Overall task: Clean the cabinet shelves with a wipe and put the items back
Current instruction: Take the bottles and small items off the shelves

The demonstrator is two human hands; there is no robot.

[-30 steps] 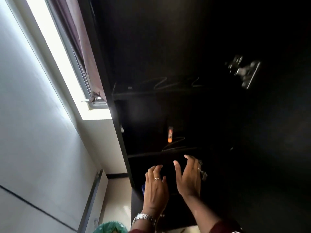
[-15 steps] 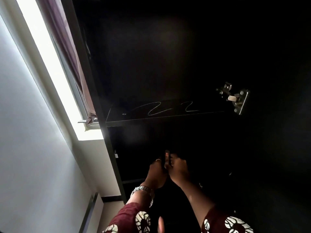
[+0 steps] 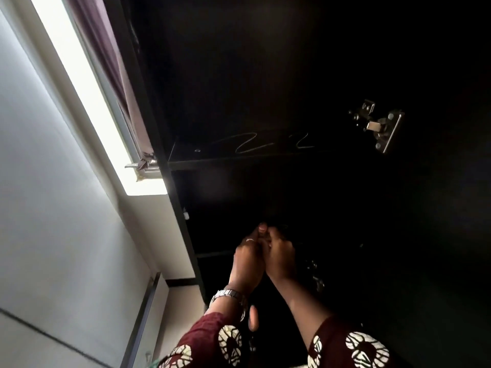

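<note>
Hands meet inside the dark cabinet (image 3: 265, 75), raised to a shelf above the head: the left hand (image 3: 248, 258), with a ring and a wristwatch (image 3: 229, 294), and the right hand (image 3: 281, 254) are pressed together, fingertips bunched around something small between them. What they pinch cannot be made out; it could be the wipe or a small item, and no wipe shows plainly anywhere in view.

Judging from the task, the step looks like handling something at the shelf (image 3: 215, 253) just behind the knuckles. To do it well, the grip should be settled before either hand lets go, since the reach is overhead and the interior is nearly black; setting the thing well back from the shelf's front edge would guard against a fall.

As for what the cabinet holds, the upper shelf (image 3: 239, 162) shows only pale squiggled marks on its underside, and the compartment between the two shelves looks bare as far as the gloom allows. A metal hinge (image 3: 377, 124) sits on the right wall. A bright window (image 3: 87, 83) lies left.
</note>
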